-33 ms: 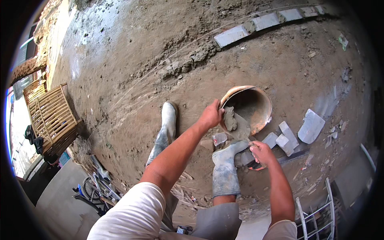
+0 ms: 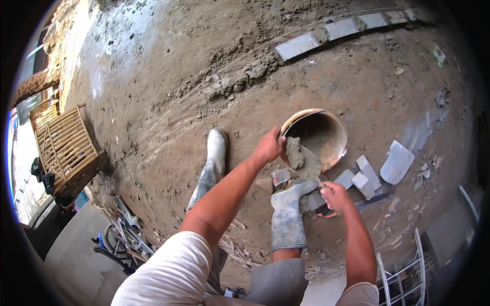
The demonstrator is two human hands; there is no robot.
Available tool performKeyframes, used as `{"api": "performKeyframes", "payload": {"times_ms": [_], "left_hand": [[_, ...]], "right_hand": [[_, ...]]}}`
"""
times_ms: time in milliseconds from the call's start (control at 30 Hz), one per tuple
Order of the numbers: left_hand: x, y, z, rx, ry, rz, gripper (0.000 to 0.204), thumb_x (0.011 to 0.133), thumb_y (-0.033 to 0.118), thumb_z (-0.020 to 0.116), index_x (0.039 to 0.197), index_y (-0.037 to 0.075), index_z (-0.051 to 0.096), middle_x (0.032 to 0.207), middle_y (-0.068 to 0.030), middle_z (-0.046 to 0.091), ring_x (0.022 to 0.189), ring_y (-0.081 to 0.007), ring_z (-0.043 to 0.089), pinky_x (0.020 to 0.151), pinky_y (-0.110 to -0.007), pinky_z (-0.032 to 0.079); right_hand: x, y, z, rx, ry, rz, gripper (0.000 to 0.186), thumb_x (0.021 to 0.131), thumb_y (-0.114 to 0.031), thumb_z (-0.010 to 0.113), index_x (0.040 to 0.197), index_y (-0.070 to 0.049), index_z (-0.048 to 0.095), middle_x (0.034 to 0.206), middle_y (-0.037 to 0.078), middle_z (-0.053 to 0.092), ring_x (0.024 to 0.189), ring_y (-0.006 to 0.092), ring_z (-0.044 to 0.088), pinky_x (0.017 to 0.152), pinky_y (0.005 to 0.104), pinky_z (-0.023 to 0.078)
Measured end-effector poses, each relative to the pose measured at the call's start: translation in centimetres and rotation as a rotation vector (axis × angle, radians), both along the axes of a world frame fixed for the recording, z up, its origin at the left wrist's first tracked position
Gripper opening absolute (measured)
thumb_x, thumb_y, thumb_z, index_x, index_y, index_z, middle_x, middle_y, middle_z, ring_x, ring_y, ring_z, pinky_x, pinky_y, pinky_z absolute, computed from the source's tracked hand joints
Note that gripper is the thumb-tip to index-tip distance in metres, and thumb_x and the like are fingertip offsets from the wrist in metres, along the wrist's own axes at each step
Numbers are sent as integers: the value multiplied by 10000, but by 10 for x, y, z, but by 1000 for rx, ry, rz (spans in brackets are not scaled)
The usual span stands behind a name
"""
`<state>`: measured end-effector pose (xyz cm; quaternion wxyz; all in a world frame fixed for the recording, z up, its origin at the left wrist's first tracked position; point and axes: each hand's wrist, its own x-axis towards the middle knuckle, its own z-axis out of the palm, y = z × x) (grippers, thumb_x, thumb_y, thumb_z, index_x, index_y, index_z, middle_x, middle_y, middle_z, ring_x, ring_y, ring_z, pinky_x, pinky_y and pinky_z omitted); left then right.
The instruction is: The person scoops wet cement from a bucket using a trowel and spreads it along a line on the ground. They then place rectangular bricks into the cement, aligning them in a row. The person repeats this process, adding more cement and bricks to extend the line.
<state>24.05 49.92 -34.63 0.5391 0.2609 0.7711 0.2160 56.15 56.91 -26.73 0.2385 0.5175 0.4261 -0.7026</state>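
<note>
On the dirt ground (image 2: 250,112), just ahead of the right boot (image 2: 287,209), the bucket (image 2: 334,152) is held with its mouth toward the person, presumably for access. Its rim is gripped by the left hand (image 2: 270,145), fingers curled, likely for steadying. The handle of the trowel (image 2: 310,164) is closed in the right hand (image 2: 334,197); blade angled at near rim. Grey lump (image 2: 294,152) alongside; whether it's carried by blade or rim can't be told.
</note>
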Motion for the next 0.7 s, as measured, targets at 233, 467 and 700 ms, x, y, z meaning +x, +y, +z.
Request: {"api": "performKeyframes", "payload": {"times_ms": [233,467,700], "left_hand": [[-10,-92,25,-202,38,333,500,974,288,581,1383,20,478,1173,-248,653,1100,-361,639,954,-419,489],[21,-172,93,-285,-286,121,425,958,283,593,1299,30,564,1220,-229,639,1149,-349,626,990,-413,482],[24,-177,107,-203,-426,-41,435,971,280,563,1353,79,511,1318,-220,553,1208,-387,554,1037,-463,443]], "right_hand": [[-59,43,99,124,-49,187,410,901,-216,664,1211,46,607,783,88,651,578,154,604,556,322,518],[-217,68,68,574,215,649,443,839,-262,692,1210,-28,633,1110,224,688,1027,419,650,894,457,519],[-400,26,-20,791,233,1024,442,841,-250,678,1263,-176,570,1068,151,660,969,380,658,825,495,536]]}}
